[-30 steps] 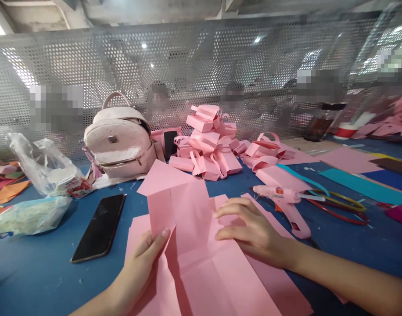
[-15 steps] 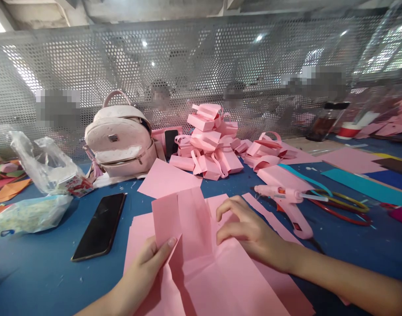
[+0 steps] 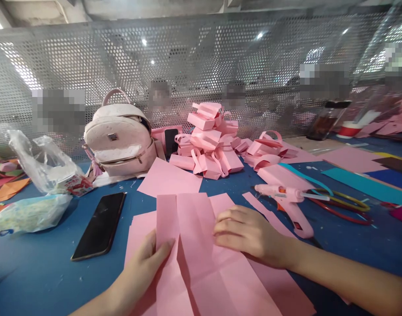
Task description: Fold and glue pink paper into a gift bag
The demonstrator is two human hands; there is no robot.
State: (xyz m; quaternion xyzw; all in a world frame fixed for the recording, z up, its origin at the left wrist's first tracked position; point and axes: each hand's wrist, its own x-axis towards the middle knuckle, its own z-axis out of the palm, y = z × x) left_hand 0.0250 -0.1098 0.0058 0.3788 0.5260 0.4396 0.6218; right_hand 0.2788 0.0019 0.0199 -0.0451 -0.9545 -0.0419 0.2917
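Observation:
A creased pink paper sheet [image 3: 196, 228] with cut flaps stands partly raised in front of me. My left hand [image 3: 155, 252] pinches its left flap, thumb on the near face and fingers behind. On the right side, my right hand [image 3: 242, 232] is closed at the sheet's edge, fingers together and bent; its thumb is hidden. More pink sheets [image 3: 283, 285] lie underneath on the blue table [image 3: 52, 281]. Just beyond the sheet rests a flat pink piece [image 3: 170, 177].
A black phone [image 3: 100, 226] and plastic bags [image 3: 33, 215] lie left. Behind stand a pale backpack [image 3: 122, 136] and a pile of folded pink paper boxes [image 3: 214, 145]. To the right are a pink glue gun [image 3: 291, 202], coloured strips [image 3: 362, 182] and a dark-lidded bottle [image 3: 326, 120].
My right hand has lowered onto the sheet's right side, and its fingers have come together. The raised flaps have straightened and dropped slightly. My left hand keeps its pinch.

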